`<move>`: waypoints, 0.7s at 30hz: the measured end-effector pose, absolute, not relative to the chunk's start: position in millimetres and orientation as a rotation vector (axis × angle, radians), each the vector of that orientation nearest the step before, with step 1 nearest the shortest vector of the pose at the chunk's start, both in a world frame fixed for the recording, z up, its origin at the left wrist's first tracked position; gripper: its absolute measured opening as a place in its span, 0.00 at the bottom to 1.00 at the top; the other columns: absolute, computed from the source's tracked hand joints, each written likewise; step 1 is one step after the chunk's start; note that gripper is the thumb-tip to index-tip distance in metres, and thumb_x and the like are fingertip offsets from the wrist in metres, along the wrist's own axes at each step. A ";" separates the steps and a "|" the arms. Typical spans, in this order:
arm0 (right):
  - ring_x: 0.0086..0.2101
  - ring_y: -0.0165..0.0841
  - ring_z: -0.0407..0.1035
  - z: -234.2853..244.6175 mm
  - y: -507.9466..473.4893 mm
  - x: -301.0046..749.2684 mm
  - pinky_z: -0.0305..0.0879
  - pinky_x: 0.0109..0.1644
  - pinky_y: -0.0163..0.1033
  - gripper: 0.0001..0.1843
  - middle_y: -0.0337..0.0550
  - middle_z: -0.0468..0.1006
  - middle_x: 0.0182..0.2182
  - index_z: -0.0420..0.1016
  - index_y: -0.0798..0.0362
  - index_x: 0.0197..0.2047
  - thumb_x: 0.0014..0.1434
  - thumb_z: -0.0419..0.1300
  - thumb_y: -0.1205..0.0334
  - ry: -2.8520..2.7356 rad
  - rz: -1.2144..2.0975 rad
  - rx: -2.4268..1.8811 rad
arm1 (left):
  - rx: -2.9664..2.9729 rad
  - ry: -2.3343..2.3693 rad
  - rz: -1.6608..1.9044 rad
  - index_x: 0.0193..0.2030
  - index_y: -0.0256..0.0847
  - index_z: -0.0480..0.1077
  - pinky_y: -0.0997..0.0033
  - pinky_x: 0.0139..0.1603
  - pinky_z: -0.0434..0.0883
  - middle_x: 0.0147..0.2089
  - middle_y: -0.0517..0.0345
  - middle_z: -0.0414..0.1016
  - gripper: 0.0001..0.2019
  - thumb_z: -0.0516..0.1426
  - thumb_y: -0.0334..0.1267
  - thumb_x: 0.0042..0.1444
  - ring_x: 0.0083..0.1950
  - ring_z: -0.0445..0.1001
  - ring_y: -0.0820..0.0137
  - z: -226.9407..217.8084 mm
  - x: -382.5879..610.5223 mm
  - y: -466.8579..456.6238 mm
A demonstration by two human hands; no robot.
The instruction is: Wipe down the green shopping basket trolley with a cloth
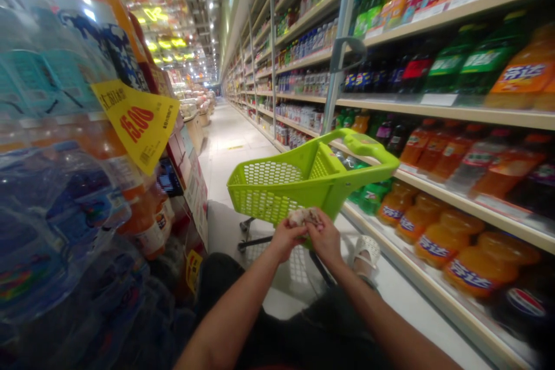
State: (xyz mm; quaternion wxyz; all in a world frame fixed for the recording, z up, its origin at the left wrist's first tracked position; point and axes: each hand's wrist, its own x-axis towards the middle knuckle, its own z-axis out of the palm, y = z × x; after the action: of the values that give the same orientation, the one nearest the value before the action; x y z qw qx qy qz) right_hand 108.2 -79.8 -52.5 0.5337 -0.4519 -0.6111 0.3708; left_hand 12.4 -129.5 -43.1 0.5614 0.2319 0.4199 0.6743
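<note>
My left hand [285, 238] and my right hand [326, 238] meet in front of me, both closed around a small crumpled pale thing [306, 217], perhaps a cloth or paper; I cannot make out which. They are held just in front of a lime-green shopping cart basket [277, 185] with a green handle [368, 147]. The cart stands on the aisle floor, tilted in this view.
Shelves of soft drink bottles [459, 173] run along the right. Stacked shrink-wrapped bottle packs [65, 202] with a yellow price tag [136, 124] crowd the left. The white-tiled aisle [229, 139] stretches ahead. A white shoe [366, 254] shows by the lower shelf.
</note>
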 end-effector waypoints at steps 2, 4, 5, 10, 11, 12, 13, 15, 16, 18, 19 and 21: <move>0.37 0.40 0.72 -50.2 -78.3 112.5 0.68 0.45 0.47 0.20 0.48 0.78 0.35 0.73 0.55 0.38 0.41 0.59 0.54 -1.486 1.095 -1.049 | 0.513 1.028 1.604 0.34 0.37 0.69 0.74 0.32 0.68 0.31 0.59 0.74 0.23 0.68 0.29 0.25 0.30 0.71 0.74 -47.6 9.0 -129.4; 0.33 0.38 0.73 -46.9 -77.7 115.7 0.70 0.41 0.45 0.21 0.46 0.78 0.31 0.71 0.55 0.38 0.40 0.61 0.53 -1.535 1.368 -0.938 | 0.493 1.014 1.580 0.34 0.36 0.70 0.75 0.31 0.68 0.30 0.58 0.74 0.22 0.67 0.28 0.25 0.29 0.71 0.75 -50.6 3.6 -129.5; 0.32 0.37 0.73 -45.5 -77.9 116.7 0.70 0.40 0.44 0.23 0.45 0.79 0.32 0.71 0.55 0.39 0.40 0.62 0.53 -1.560 1.457 -0.867 | 0.495 0.991 1.545 0.34 0.35 0.71 0.76 0.31 0.68 0.29 0.58 0.74 0.21 0.66 0.27 0.26 0.28 0.71 0.75 -51.2 0.8 -129.4; 0.43 0.39 0.72 -47.6 -79.3 121.0 0.67 0.50 0.46 0.24 0.46 0.77 0.44 0.71 0.52 0.49 0.47 0.59 0.56 -1.913 1.276 -0.653 | 0.571 1.193 1.410 0.30 0.36 0.69 0.76 0.29 0.67 0.23 0.62 0.70 0.14 0.62 0.24 0.32 0.24 0.69 0.76 -50.8 -6.4 -122.8; 0.45 0.39 0.71 -48.5 -76.9 123.9 0.65 0.52 0.47 0.22 0.46 0.76 0.46 0.72 0.52 0.49 0.49 0.57 0.58 -2.025 1.134 -0.620 | 0.576 1.243 1.409 0.30 0.36 0.68 0.76 0.29 0.67 0.23 0.63 0.70 0.13 0.61 0.23 0.33 0.24 0.68 0.77 -51.3 -6.1 -120.6; 0.48 0.39 0.69 -48.2 -72.3 128.1 0.64 0.54 0.48 0.21 0.46 0.75 0.47 0.73 0.51 0.48 0.50 0.55 0.61 -2.110 0.961 -0.594 | 0.592 1.298 1.407 0.31 0.36 0.68 0.76 0.29 0.67 0.23 0.63 0.70 0.13 0.60 0.23 0.35 0.24 0.68 0.77 -52.3 -5.5 -118.5; 0.50 0.39 0.67 -46.1 -65.3 133.9 0.62 0.56 0.48 0.21 0.46 0.74 0.49 0.74 0.50 0.48 0.51 0.53 0.64 -2.148 0.765 -0.584 | 0.615 1.347 1.397 0.32 0.37 0.68 0.76 0.30 0.67 0.24 0.63 0.70 0.13 0.59 0.23 0.37 0.25 0.69 0.77 -53.5 -4.8 -116.5; 0.56 0.39 0.61 -35.4 -43.7 149.5 0.57 0.59 0.51 0.23 0.45 0.71 0.53 0.73 0.49 0.50 0.52 0.50 0.70 -2.089 0.355 -0.631 | 0.728 1.540 1.355 0.36 0.37 0.68 0.74 0.33 0.67 0.26 0.63 0.70 0.13 0.59 0.26 0.41 0.28 0.70 0.75 -56.4 -3.3 -112.9; 0.59 0.40 0.55 -27.7 -30.0 158.3 0.51 0.62 0.55 0.25 0.45 0.69 0.55 0.72 0.49 0.51 0.52 0.48 0.72 -2.006 0.147 -0.702 | 0.772 1.604 1.341 0.38 0.37 0.68 0.73 0.36 0.68 0.27 0.62 0.71 0.14 0.59 0.25 0.41 0.30 0.71 0.73 -57.8 -2.7 -111.2; 0.62 0.43 0.45 -12.2 -1.4 174.9 0.40 0.62 0.63 0.25 0.45 0.64 0.58 0.69 0.48 0.54 0.55 0.47 0.72 -1.872 -0.170 -0.840 | 0.905 1.719 1.294 0.39 0.39 0.68 0.71 0.42 0.67 0.32 0.60 0.73 0.16 0.59 0.24 0.40 0.37 0.72 0.71 -60.0 -1.2 -108.0; 0.63 0.43 0.43 -7.2 11.3 181.1 0.37 0.62 0.65 0.24 0.46 0.63 0.59 0.69 0.48 0.54 0.56 0.47 0.72 -1.855 -0.274 -0.871 | 1.021 1.789 1.242 0.40 0.39 0.69 0.70 0.44 0.67 0.35 0.58 0.73 0.16 0.59 0.24 0.41 0.39 0.72 0.69 -60.8 0.0 -106.5; 0.63 0.42 0.43 -8.2 29.2 187.1 0.35 0.62 0.64 0.23 0.46 0.62 0.59 0.68 0.48 0.55 0.58 0.47 0.71 -1.920 -0.397 -0.876 | 1.287 1.920 1.113 0.42 0.39 0.69 0.68 0.47 0.67 0.40 0.54 0.74 0.17 0.57 0.25 0.44 0.43 0.71 0.67 -62.2 3.4 -104.2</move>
State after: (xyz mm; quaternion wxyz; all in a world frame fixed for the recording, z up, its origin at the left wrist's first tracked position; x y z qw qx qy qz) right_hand 187.1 29.2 -8.2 0.4771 -0.3585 -0.7858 -0.1624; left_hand 3.4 -104.2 -62.2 0.2840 0.4809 0.7177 0.4160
